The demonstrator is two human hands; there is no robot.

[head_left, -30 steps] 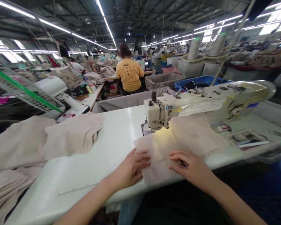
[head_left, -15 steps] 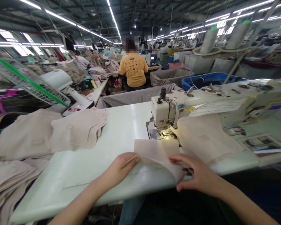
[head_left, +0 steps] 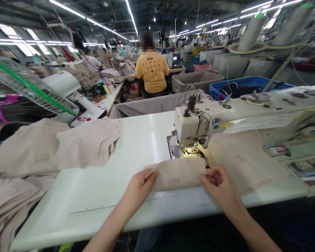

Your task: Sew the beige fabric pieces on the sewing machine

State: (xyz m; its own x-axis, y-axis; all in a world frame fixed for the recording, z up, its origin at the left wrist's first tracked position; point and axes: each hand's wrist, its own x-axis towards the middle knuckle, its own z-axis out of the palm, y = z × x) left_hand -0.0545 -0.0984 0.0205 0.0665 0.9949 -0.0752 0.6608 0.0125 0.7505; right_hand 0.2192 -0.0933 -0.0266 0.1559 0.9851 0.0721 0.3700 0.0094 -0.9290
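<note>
Presently, left fingers [head_left: 148,177] and right fingers [head_left: 207,182] pinch the cloth [head_left: 182,171] at six o'clock from the sewing machine [head_left: 187,126], not yet under it. Whether the ten o'clock pile [head_left: 85,145] is finished, I cannot tell.

I hold one beige cloth [head_left: 180,173] by both ends. It looks partly folded, near the sewing machine [head_left: 189,126].

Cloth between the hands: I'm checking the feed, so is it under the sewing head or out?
Out: the cloth stops short of the sewing head; the lit metal plate shows uncovered.
</note>
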